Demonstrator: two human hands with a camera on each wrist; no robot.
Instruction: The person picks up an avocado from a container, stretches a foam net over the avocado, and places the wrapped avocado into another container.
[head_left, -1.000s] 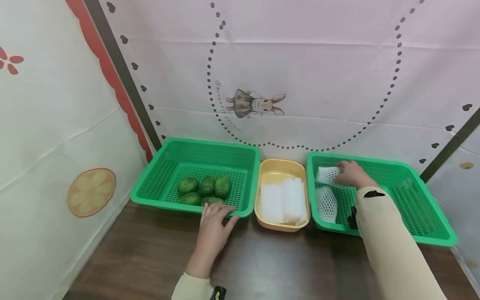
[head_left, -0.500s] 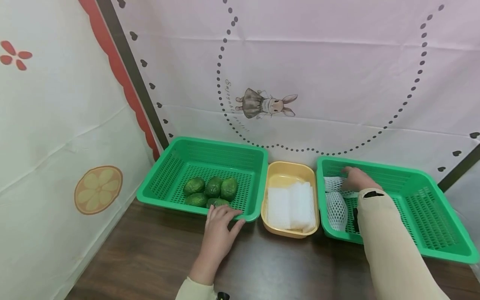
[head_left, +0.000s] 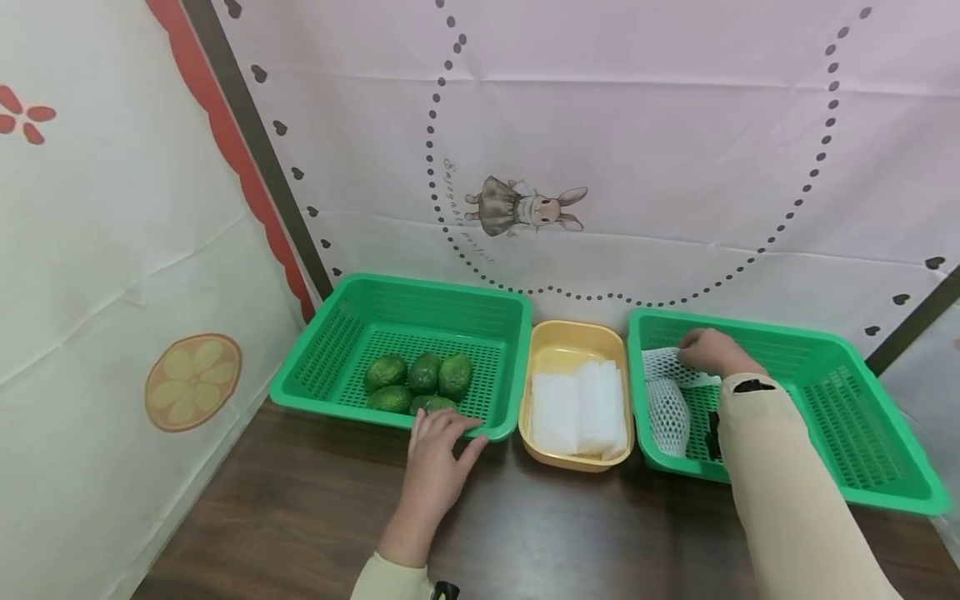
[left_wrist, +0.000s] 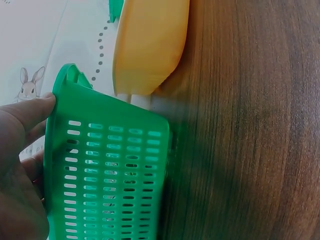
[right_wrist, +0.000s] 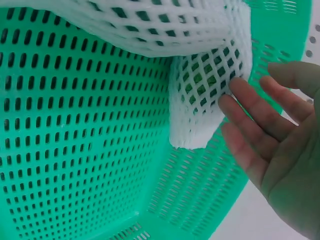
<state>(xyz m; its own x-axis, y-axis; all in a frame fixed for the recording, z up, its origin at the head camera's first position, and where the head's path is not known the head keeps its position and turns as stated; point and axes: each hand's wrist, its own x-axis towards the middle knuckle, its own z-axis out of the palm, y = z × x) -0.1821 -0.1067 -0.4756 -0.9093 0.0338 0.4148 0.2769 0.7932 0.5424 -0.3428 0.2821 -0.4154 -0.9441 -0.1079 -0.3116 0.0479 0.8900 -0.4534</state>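
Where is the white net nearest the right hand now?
In the head view, this net lies in the left end of the right green basket, beyond another net.

Looks forward and down from head over avocado basket (head_left: 442,308) and net basket (head_left: 855,421); from left wrist, close at the first's outside; from right, close into the second (both baskets shared with head).

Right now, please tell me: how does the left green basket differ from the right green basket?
The left green basket holds uncovered green avocados; in the right green basket lie white net sleeves.
The left hand rests at the left green basket's near rim, while the right hand reaches inside the right green basket.
Both are green and slotted.
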